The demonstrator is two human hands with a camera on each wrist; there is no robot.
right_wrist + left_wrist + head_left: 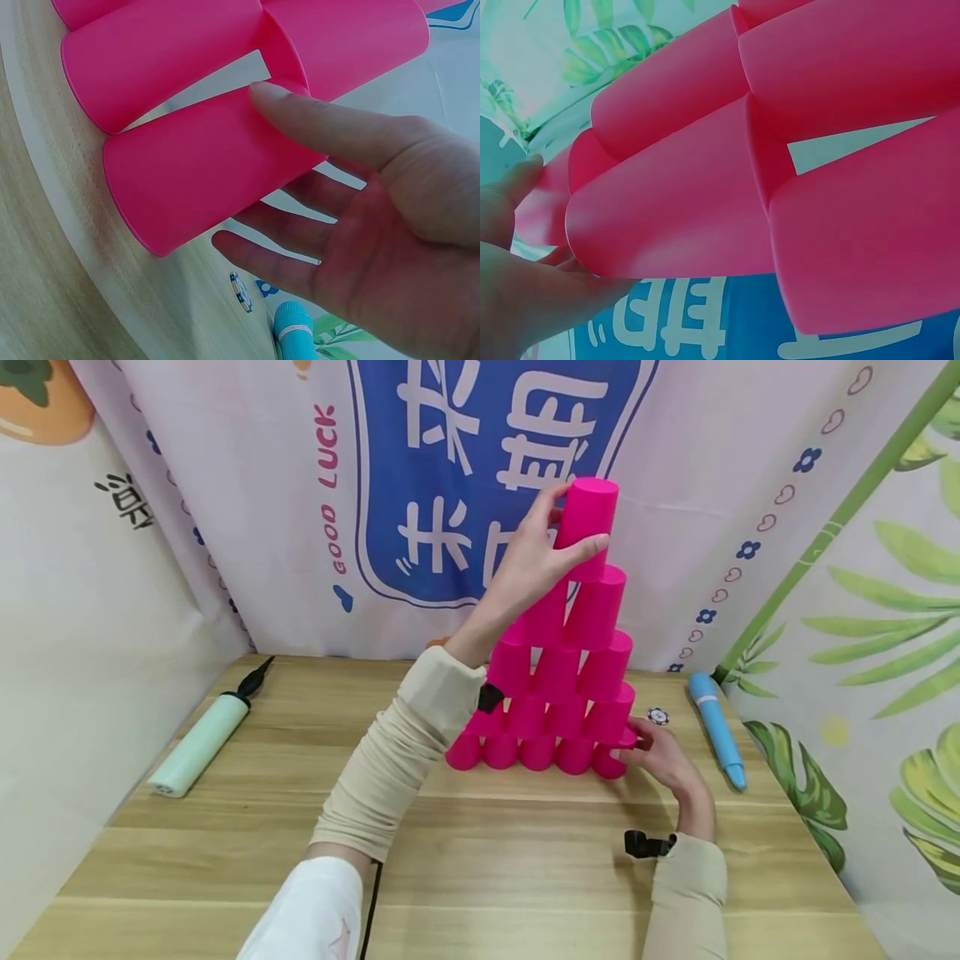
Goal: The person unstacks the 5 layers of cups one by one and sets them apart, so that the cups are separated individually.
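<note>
Bright pink cups (pixel 537 752) stand upside down in a tall stepped stack of several rows on the wooden table. At its peak, my left hand (pixel 528 556) grips the single top cup (pixel 588 514), with the thumb across its front and fingers behind its left side. Low on the right, my right hand (pixel 667 756) holds the end cup (pixel 202 169) of the bottom row between thumb and fingers. The right wrist view shows that thumb (pixel 322 127) lying along the cup's upper part and the other fingers spread on its far side. My left forearm hides part of the stack's left edge.
A mint green hand pump (pixel 201 743) with a black nozzle lies at left. On the right are a light blue tube with a tapered tip (pixel 720 731) and a small round chip (pixel 657 716). A printed curtain (pixel 292 610) hangs close behind the stack.
</note>
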